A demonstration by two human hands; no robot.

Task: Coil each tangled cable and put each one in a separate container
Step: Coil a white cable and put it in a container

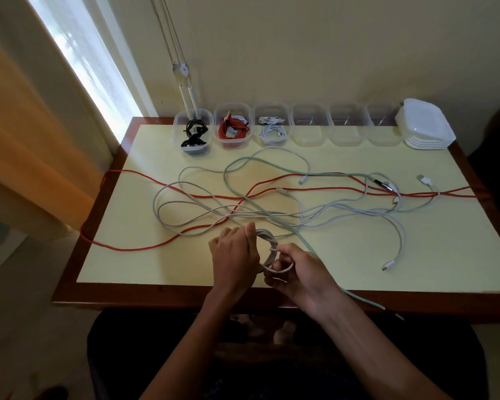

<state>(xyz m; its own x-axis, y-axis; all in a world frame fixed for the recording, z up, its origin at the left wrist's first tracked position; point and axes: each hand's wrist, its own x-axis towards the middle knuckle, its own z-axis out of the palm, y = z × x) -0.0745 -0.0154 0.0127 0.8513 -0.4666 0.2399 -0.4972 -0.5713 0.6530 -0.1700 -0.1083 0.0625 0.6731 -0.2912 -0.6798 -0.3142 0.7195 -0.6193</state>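
Tabletop (127, 255): cream surface with a dark wood border, carrying all items listed below.

Tangle, loose: a long red cable (145, 176) is running the full width of the tabletop and hanging over both side edges; a pale green cable (254, 160) is looping across the middle and trailing off the near edge at right; several white cables (168, 203) are lying knotted through both. None of these is coiled yet. Judged as the bulk of the remaining work.

Lid stack (427, 127): white lids are sitting piled at the far right corner, none fitted.

Container row, far edge, six clear tubs. Filled: first tub (192, 134) is holding a black cable; second tub (233, 127) is holding a red cable; third tub (272, 125) is holding a white cable. Unfilled: fourth tub (309, 125), fifth tub (347, 125), sixth tub (383, 125). Three of six places done, as far as visible.

White coil in progress (267, 241): several small loops are being held just above the near edge of the tabletop, its free length trailing back into the tangle.

Left hand (234, 255): grip is clenched around the left side of the coil, thumb up.

Right hand (298, 272): grip is pinching a strand at the coil's lower right, apparently laying on or tucking a turn.

Estimate: roughly halfway; the coil in hand looks destined for the fourth tub.
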